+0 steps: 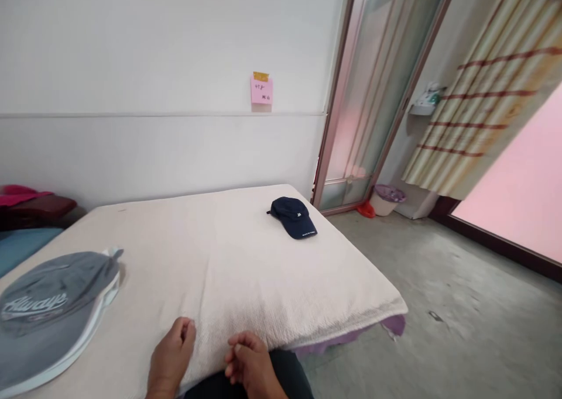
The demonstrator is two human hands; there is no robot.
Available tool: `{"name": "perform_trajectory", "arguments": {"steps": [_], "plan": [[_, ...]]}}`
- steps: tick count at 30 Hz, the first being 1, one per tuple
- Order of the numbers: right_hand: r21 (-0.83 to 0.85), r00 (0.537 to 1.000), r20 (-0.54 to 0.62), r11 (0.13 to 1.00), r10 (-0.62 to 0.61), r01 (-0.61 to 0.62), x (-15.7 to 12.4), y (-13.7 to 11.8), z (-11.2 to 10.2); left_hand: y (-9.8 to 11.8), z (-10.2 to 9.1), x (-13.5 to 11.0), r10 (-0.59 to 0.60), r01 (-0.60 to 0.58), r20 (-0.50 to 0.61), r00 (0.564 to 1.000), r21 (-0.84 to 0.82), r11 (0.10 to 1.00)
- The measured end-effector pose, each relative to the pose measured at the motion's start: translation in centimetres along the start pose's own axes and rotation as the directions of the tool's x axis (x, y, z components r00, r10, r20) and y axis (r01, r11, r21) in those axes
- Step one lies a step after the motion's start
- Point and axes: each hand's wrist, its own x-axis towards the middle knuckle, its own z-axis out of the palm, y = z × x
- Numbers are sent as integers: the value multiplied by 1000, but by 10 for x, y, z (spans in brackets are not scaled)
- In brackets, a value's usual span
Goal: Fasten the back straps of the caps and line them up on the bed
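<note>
My left hand rests at the near edge of a bed covered with a cream cover, its fingers curled in with nothing visible in them. My right hand sits beside it over my dark trouser leg, fingers also curled, and I see nothing held. A navy cap lies near the bed's far right corner, well beyond both hands. A grey garment with white lettering lies on the bed to the left of my left hand.
A pink sticky note is on the white wall. Red and pink cushions lie at far left. A glass door, a small bin, a striped curtain and bare concrete floor are to the right.
</note>
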Motion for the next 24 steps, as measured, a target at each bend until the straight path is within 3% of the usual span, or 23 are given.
{"name": "perform_trajectory", "arguments": {"steps": [3, 9, 16, 20, 24], "plan": [[81, 999, -15, 996, -30, 31, 2, -31, -10, -1, 2, -1, -16, 16, 6, 1000, 35, 999], [17, 964, -179, 979, -197, 203, 37, -116, -50, -3, 3, -4, -34, 33, 26, 999, 49, 998], [12, 837, -457, 939, -300, 343, 114, -199, -115, -9, 9, -7, -18, 18, 3, 1000, 33, 999], [8, 746, -609, 939, -268, 344, 154, -226, -143, -9, 10, -9, -30, 30, 2, 1000, 4, 1000], [-1, 679, -693, 941, -244, 338, 183, -243, -153, -6, 11, -11, -24, 24, -15, 1000, -29, 999]]}}
